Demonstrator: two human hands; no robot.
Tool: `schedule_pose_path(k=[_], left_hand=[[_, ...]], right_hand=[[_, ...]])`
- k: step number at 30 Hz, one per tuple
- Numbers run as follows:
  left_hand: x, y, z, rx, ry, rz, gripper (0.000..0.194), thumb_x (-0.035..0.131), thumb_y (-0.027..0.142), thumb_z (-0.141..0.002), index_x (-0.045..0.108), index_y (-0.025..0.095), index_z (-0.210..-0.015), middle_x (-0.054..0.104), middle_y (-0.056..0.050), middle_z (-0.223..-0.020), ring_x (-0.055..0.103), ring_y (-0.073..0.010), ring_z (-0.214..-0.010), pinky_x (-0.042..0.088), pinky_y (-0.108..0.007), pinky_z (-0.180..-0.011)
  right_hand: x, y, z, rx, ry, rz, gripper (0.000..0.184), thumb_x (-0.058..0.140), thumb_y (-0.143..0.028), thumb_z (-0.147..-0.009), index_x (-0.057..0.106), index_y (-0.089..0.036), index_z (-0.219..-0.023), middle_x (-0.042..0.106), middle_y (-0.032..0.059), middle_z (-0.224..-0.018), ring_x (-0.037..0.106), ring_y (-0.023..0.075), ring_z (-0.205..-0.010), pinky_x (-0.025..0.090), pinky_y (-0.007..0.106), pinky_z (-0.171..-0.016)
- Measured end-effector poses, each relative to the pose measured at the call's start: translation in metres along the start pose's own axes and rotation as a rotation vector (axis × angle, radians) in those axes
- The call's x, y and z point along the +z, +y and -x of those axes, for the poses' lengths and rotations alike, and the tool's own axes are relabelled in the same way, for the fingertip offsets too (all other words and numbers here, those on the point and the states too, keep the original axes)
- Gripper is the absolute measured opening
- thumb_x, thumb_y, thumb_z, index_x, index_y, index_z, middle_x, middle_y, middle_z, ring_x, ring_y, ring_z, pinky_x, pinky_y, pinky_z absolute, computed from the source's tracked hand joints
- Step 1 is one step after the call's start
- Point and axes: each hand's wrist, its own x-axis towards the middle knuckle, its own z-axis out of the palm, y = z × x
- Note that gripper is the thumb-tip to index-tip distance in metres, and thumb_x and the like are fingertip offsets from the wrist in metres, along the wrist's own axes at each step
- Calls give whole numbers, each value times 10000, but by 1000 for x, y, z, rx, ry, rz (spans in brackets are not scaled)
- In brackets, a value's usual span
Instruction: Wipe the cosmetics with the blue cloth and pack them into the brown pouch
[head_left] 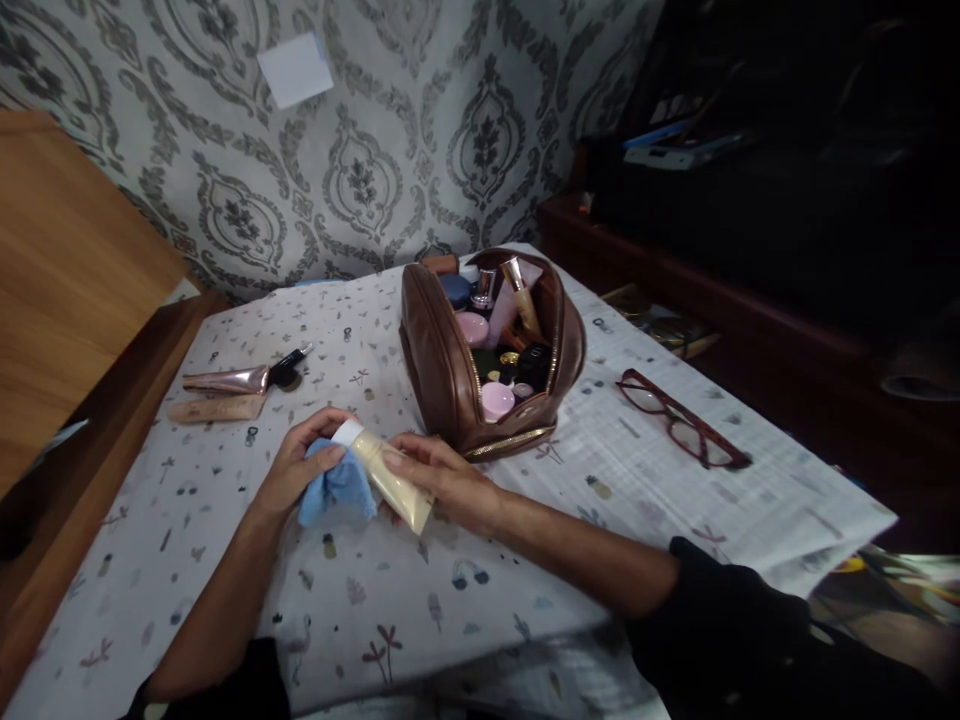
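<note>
My right hand (442,478) is closed around the body of a pale yellow squeeze tube (390,482) with a white cap. A light blue cloth (337,492) is gripped in my left hand (304,462), whose fingers press it near the tube's capped end. The tube slants, cap toward the upper left and flat end toward me. Just beyond both hands stands a brown makeup bag (442,375), unzipped wide. Inside it sit pink round jars, among them one at the front (497,401), a gold-capped bottle (523,298) and several other cosmetics.
On the left of the patterned cloth (442,640) lie a rose-gold tube (229,380), a beige tube (217,409) and a small black-topped item (289,368). Red-framed glasses (681,420) rest at the right. A wooden panel (75,290) borders the left side; the papered wall (360,170) rises behind.
</note>
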Motion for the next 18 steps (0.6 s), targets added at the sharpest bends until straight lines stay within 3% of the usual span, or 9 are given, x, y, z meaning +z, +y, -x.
schedule_pose_path(k=[3, 6, 9, 12, 15, 18], left_hand=[[1, 3, 1, -8, 28, -7, 474, 782, 507, -660, 674, 161, -967, 633, -15, -767, 524, -126, -621, 397, -203, -546], [3, 5, 1, -22, 69, -19, 457, 773, 508, -668, 673, 155, -940, 621, -10, -754, 518, -121, -615, 394, -201, -543], [4, 5, 1, -50, 103, -11, 441, 761, 519, -674, 653, 164, -913, 603, 10, -712, 489, -104, -563, 377, -196, -509], [6, 4, 0, -55, 107, -2, 445, 756, 532, -662, 644, 164, -886, 600, 16, -687, 478, -98, -539, 373, -195, -494], [6, 4, 0, -54, 100, -18, 427, 748, 514, -672, 653, 160, -889, 605, 12, -692, 483, -98, -546, 378, -194, -499], [5, 4, 1, -55, 118, -26, 415, 754, 489, -670, 660, 159, -904, 610, 7, -712, 489, -99, -559, 381, -193, -505]], right_hand=[[-3, -1, -2, -17, 16, 36, 617, 771, -697, -654, 631, -155, -915, 601, -20, -716, 553, 99, -605, 423, 220, -562], [-4, -4, -1, -71, 16, 212, 621, 706, -723, -702, 656, -138, -903, 555, -20, -730, 498, 100, -662, 379, 224, -600], [0, -7, 4, -174, 26, 484, 675, 790, -608, -671, 617, -154, -1139, 607, 12, -934, 558, 169, -863, 433, 276, -749], [5, -8, 9, -244, 84, 738, 856, 852, -423, -642, 455, -196, -1365, 616, 40, -1079, 577, 214, -957, 441, 338, -834], [6, -6, 11, -231, 107, 825, 725, 771, -327, -726, 422, -205, -1350, 621, 25, -986, 571, 187, -833, 435, 323, -742], [3, -5, 10, -223, 59, 721, 582, 719, -311, -770, 456, -217, -1280, 617, 10, -935, 552, 161, -790, 423, 290, -690]])
